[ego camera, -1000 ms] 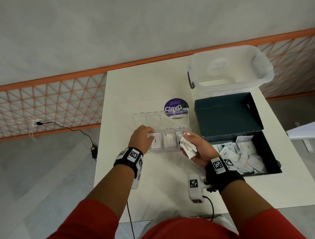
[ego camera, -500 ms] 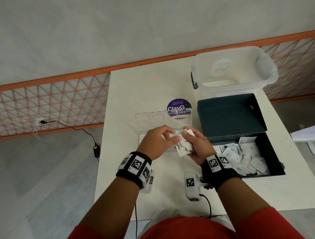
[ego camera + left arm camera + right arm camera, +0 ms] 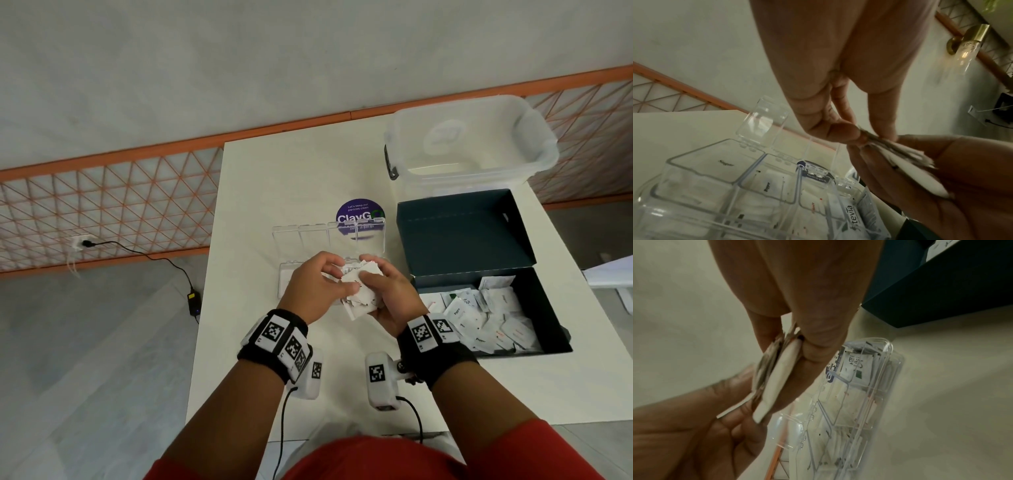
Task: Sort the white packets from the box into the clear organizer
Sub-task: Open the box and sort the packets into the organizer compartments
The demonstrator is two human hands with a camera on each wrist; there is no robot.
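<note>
While the right hand [image 3: 383,298] grips a fan of white packets [image 3: 359,294] above the clear organizer [image 3: 329,236], the left hand [image 3: 318,287] pinches one; several compartments hold packets, yet many remain in the box [image 3: 555,329].

Head view looking down from above, wrist views close, looking upward, all sharing organizer [image 3: 329,240].

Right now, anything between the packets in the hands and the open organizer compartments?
Nothing visible. The right hand grips the stack of packets and the left hand pinches its edge, directly above the clear organizer. Its lids stand open behind, and the compartments hold only sorted packets.
</note>
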